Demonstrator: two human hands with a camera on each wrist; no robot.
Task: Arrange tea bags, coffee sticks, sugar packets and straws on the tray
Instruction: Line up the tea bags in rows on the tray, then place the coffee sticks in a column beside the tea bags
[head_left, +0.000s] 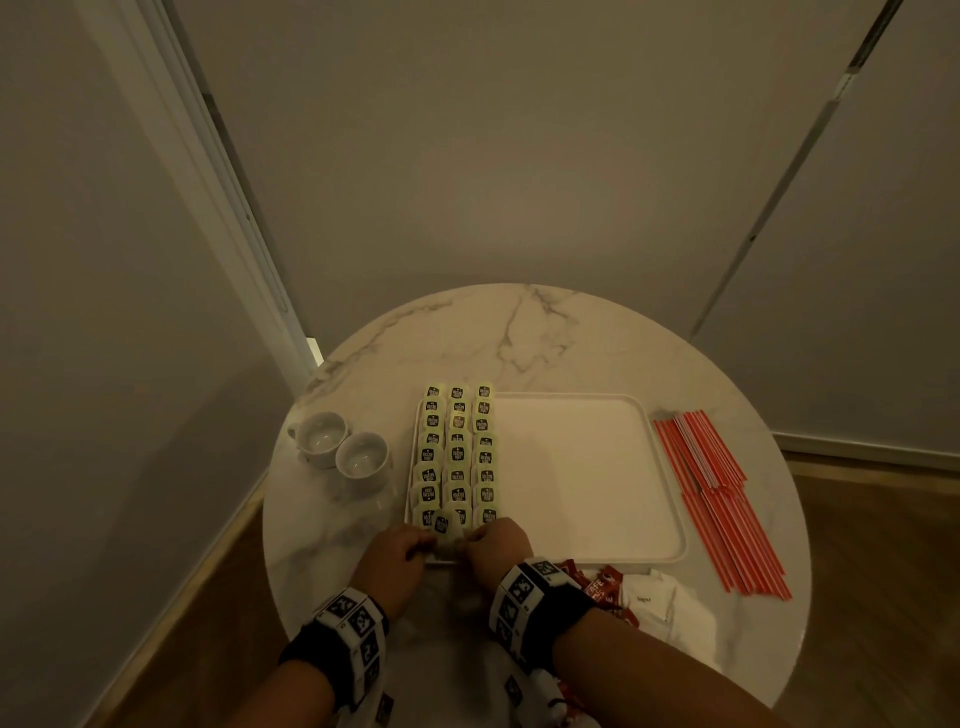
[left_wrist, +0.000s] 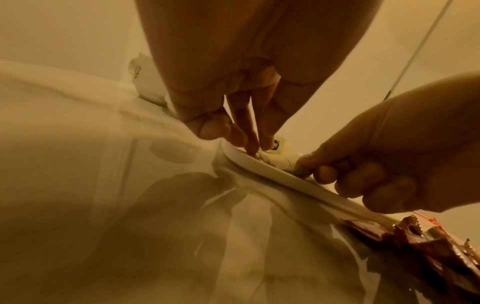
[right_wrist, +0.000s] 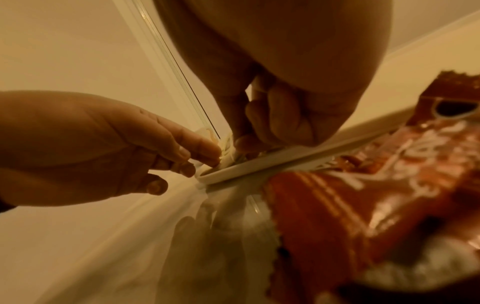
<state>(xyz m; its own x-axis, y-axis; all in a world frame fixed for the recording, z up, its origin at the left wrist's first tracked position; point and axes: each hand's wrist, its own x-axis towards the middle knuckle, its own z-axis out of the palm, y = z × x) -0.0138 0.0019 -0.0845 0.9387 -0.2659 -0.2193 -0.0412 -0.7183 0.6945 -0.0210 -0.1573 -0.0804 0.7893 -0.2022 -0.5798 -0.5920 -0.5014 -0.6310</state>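
Left hand (head_left: 397, 553), right hand (head_left: 498, 545) pinch tea bag (head_left: 445, 527) at tray (head_left: 587, 467) edge; label unreadable.

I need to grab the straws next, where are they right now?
In the head view the straws lie in a bundle on the table, just right of the tray.

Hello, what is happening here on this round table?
A person is filling a white tray with tea bags, already laid in three rows along its left side. Both hands, left hand and right hand, pinch one more tea bag at the tray's near left corner. The rest of the tray is bare. The red straws lie on the table right of the tray, the red coffee sticks and white sugar packets near it. Two white cups stand left.
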